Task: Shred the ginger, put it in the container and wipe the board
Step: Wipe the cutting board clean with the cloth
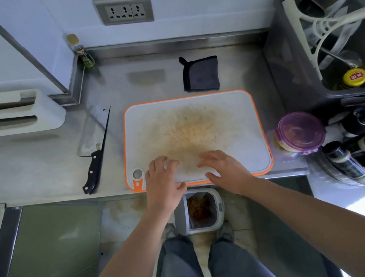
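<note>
Orange-rimmed board beneath both hands

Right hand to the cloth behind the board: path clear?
Probably yes. The right hand is open and empty over the near edge of the board; the cloth lies just past the far edge, nothing standing between.

1. Your board is white with an orange rim, and a mottled yellow-brown blotch covers its middle.
2. Your cloth is dark grey, nearly black.
3. Your knife has a black handle with pale rivets and a dull silver blade.
4. Your container has a see-through purple lid.
5. Your tabletop is dull grey steel.
6. The bottle has a yellow cap with a red mark.
</note>
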Demonstrator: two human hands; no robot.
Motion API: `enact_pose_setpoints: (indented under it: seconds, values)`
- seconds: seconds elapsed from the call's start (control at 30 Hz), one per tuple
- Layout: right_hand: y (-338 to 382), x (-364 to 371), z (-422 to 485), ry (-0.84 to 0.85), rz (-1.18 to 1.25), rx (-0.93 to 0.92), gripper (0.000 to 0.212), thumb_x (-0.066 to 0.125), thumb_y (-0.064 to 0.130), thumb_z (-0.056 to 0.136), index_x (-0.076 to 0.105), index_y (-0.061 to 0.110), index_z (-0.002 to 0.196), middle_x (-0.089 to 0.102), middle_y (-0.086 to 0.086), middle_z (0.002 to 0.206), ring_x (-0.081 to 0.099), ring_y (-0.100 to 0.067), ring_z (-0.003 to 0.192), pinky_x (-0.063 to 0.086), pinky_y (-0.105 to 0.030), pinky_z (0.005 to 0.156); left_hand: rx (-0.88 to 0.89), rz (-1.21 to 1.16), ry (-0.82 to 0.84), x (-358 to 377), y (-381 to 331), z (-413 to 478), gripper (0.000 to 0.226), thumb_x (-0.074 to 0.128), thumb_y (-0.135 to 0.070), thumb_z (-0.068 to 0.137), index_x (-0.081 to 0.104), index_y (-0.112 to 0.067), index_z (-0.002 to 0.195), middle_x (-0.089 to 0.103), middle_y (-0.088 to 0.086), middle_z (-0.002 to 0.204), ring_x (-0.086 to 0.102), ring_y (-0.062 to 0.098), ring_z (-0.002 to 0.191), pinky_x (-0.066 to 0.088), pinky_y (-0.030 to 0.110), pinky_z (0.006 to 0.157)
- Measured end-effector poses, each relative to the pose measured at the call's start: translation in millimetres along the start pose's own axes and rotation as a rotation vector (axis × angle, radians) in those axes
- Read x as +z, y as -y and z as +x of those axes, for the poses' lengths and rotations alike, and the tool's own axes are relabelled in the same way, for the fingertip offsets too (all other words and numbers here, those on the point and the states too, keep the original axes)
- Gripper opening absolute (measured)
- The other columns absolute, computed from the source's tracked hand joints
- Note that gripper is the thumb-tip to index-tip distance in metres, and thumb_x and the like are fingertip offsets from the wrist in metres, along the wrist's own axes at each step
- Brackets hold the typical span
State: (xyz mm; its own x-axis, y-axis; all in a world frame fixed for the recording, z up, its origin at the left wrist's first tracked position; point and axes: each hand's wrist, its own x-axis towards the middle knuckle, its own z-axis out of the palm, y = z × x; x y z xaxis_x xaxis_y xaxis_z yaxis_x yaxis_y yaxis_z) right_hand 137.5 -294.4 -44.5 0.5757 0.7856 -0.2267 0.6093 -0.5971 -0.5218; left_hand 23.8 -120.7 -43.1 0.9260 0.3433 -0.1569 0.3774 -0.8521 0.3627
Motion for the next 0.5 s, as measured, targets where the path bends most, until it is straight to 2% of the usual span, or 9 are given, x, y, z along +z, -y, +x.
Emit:
enact_pose_setpoints:
  seconds: [0.1,0.23,0.4,0.5]
  values:
    - [-6,1,4,-0.05,-0.031,0.081,0.04,0.054,0.023,0.095,0.052,0.025,0.135,0.029,0.003,0.154,0.027,-0.019,0.139,0.026,-0.034,0.111,0.051,0.062,0.112,-2,8,9,0.056,0.062,-0.042,0.087,0.044,-0.024,0.137,0.031,0.004,0.147,0.026,0.025,0.139,0.03,0.037,0.11]
    - [-6,-3,14,-0.058,-0.065,0.152,0.034,0.051,0.025,0.096,0.056,0.028,0.129,0.034,0.005,0.15,0.031,-0.019,0.135,0.029,-0.035,0.109,0.086,0.123,0.118,-10,15,33,0.044,0.05,-0.037,0.095,0.045,-0.022,0.135,0.04,0.002,0.135,0.037,0.023,0.126,0.038,0.034,0.101]
    - [-11,-9,28,-0.148,-0.029,0.152,0.022,0.057,0.014,0.09,0.069,0.022,0.107,0.056,0.0,0.124,0.051,-0.024,0.112,0.044,-0.038,0.092,0.059,0.175,0.178,-18,17,69,0.054,0.048,-0.04,0.096,0.033,-0.021,0.144,0.048,0.005,0.128,0.047,0.026,0.119,0.041,0.036,0.094]
    - [-18,-27,53,-0.179,0.081,0.201,0.024,0.055,0.012,0.091,0.069,0.02,0.108,0.061,-0.001,0.106,0.058,-0.022,0.097,0.051,-0.037,0.081,-0.026,0.083,0.182,-17,16,84,0.052,0.054,-0.043,0.092,0.037,-0.02,0.136,0.055,0.004,0.121,0.053,0.027,0.112,0.044,0.038,0.089]
